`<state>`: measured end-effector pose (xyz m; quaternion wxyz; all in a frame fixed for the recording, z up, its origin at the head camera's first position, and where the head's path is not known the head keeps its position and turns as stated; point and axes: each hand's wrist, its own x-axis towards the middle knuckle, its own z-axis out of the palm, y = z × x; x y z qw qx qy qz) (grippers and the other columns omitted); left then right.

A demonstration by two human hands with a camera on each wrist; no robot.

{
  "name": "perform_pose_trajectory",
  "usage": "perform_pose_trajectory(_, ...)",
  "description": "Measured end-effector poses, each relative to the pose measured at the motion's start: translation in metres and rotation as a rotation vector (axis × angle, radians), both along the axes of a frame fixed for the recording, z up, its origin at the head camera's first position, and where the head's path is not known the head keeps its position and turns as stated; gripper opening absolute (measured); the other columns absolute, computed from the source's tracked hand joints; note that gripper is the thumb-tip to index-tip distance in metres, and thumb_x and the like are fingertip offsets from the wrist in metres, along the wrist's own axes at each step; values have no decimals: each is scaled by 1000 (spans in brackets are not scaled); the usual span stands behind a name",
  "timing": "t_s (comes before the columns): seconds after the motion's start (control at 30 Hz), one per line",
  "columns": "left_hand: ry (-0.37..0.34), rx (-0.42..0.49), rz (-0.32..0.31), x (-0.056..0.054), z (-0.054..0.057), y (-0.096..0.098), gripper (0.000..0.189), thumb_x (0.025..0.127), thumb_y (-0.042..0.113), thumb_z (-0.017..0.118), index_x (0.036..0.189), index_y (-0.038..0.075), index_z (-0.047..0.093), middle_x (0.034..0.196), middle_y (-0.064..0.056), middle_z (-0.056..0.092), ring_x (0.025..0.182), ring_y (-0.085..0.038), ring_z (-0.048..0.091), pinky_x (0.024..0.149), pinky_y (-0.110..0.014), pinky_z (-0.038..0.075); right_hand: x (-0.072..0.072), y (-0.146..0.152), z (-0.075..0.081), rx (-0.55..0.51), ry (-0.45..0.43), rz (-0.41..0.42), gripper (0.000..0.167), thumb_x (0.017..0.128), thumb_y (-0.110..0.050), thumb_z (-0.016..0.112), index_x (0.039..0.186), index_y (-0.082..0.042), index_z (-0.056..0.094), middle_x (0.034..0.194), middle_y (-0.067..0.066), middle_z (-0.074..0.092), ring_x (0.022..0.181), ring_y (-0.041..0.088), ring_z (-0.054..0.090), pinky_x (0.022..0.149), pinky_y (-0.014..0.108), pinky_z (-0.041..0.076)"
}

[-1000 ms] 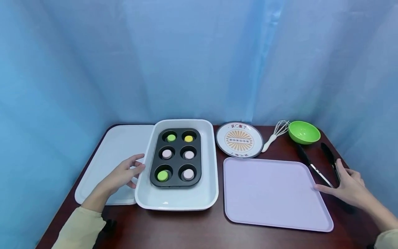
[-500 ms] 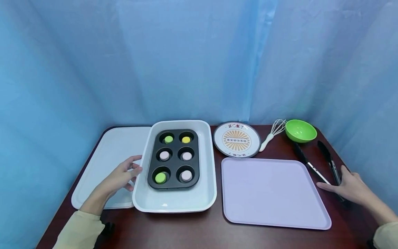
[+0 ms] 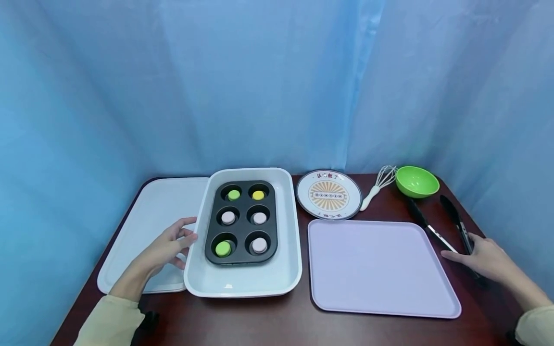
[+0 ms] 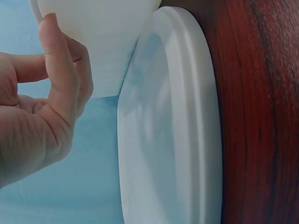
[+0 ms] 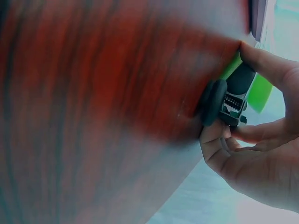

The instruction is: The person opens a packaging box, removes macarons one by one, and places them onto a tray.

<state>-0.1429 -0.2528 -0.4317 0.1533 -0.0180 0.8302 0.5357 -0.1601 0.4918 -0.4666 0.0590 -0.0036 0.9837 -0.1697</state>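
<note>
My left hand [image 3: 169,244] is at the left side of the deep white tray [image 3: 287,269], fingertips right at its rim, fingers loosely bent. In the left wrist view the left hand [image 4: 51,93] has one fingertip over that rim. Inside the deep tray lies a dark muffin tin [image 3: 244,223]; its cups hold small round cakes in green, yellow and pale pink. At the far right, my right hand [image 3: 493,259] has thumb and fingers around the hinge end of black and silver tongs [image 3: 440,239]. The tongs [image 5: 240,78] lie spread, their spring showing in the right wrist view.
A lilac tray [image 3: 383,269] lies between the deep tray and the tongs. Behind it are a patterned plate [image 3: 329,194], a white whisk [image 3: 375,191] and a green bowl [image 3: 417,182]. A flat white tray [image 3: 156,206] sits at the left. Blue curtains [image 3: 259,86] enclose the table.
The right hand has come down around the hinge end of the tongs, its fingers closing on both arms. The left hand stays at the tray rim. The head view has shifted slightly.
</note>
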Motion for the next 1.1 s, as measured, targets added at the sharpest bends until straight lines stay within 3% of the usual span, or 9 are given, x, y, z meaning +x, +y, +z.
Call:
perform_pose_trajectory(0.2,8,16,-9,0,0,0,62,103,19,60,156,8,29,113,-20,55,78,-28,68,60,-44,61,-2,4,0,-14,-9,-20,100,91,-51,72,129,33,33,84,28,63,82,39,62,65,47,51)
perform_pose_trajectory(0.3,9,16,-13,-1,0,-1,61,103,18,59,156,8,29,113,-20,55,78,-29,68,60,-45,61,-1,5,1,-99,-64,-53,100,94,-50,68,136,31,25,81,23,63,74,32,63,60,40,50)
perform_pose_trajectory(0.4,6,10,-16,-1,1,-2,60,104,17,58,155,8,29,113,-21,55,77,-29,67,60,-45,61,4,4,3,-205,-122,-95,104,98,-48,64,142,29,10,88,19,65,71,20,63,57,34,50)
perform_pose_trajectory(0.47,7,6,-23,-1,1,-2,60,104,17,58,155,7,28,114,-21,56,77,-29,67,60,-45,61,8,2,3,-283,-132,-128,99,98,-46,64,145,24,11,90,15,62,65,15,58,54,32,50)
perform_pose_trajectory(0.7,-4,17,-38,-2,0,1,61,104,19,59,155,7,28,115,-21,56,76,-29,67,59,-45,61,24,-13,6,-335,50,-168,83,95,-40,71,144,9,25,78,9,53,45,15,43,41,33,42)
perform_pose_trajectory(0.9,-9,8,-27,-1,-1,0,59,104,16,58,154,8,29,114,-21,55,75,-29,67,59,-45,61,28,-41,33,-369,110,-137,74,94,-42,73,143,-4,33,68,7,52,43,18,45,38,35,41)
perform_pose_trajectory(1.1,-5,9,-28,-2,0,0,57,104,15,56,154,9,29,115,-21,56,77,-29,66,58,-45,61,24,-86,68,-326,192,-14,89,89,-42,78,157,-12,29,94,7,56,57,18,53,47,31,45)
